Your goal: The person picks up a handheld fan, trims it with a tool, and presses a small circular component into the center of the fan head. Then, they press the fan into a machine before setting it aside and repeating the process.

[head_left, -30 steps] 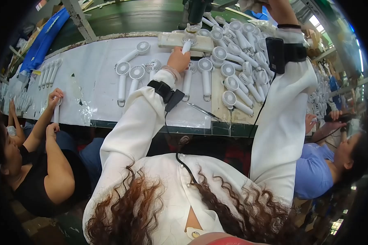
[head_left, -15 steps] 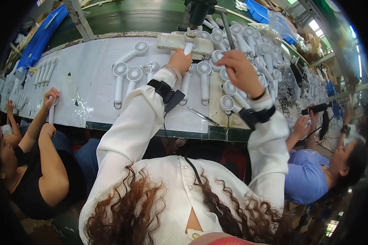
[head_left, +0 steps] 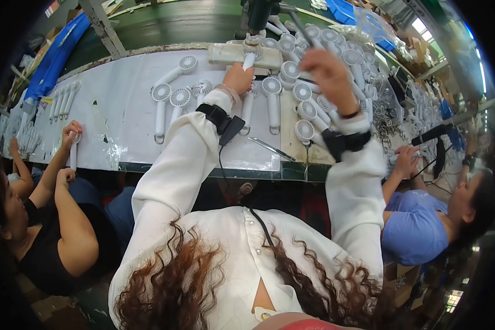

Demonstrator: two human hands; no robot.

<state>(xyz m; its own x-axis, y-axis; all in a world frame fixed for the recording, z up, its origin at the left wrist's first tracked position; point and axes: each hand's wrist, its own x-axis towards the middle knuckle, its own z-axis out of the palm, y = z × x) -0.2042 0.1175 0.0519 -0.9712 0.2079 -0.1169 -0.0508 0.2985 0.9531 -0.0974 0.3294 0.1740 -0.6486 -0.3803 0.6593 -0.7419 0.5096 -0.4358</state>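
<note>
My left hand (head_left: 237, 78) is closed round the handle of a white handheld fan (head_left: 249, 59). The fan's round head lies on a pale block (head_left: 225, 54), directly under the dark green hand press (head_left: 260, 17). My right hand (head_left: 330, 74) is raised by the lower end of the press lever (head_left: 300, 26). Motion smears its fingers, so I cannot tell whether they grip the lever. Several more white fans lie around my left hand, among them a fan (head_left: 272, 104) to its right and a fan (head_left: 180, 104) to its left.
A heap of white fans (head_left: 353, 58) fills the right side, beside loose metal clips (head_left: 390, 122). Metal tweezers (head_left: 270, 148) lie near the table's front edge. Co-workers sit at both sides, one holding a fan (head_left: 75, 149). Blue bins stand at the back right.
The press lever has swung up a little, and my right hand has risen with it. My left hand keeps the fan under the press. The whole view has shifted slightly.
</note>
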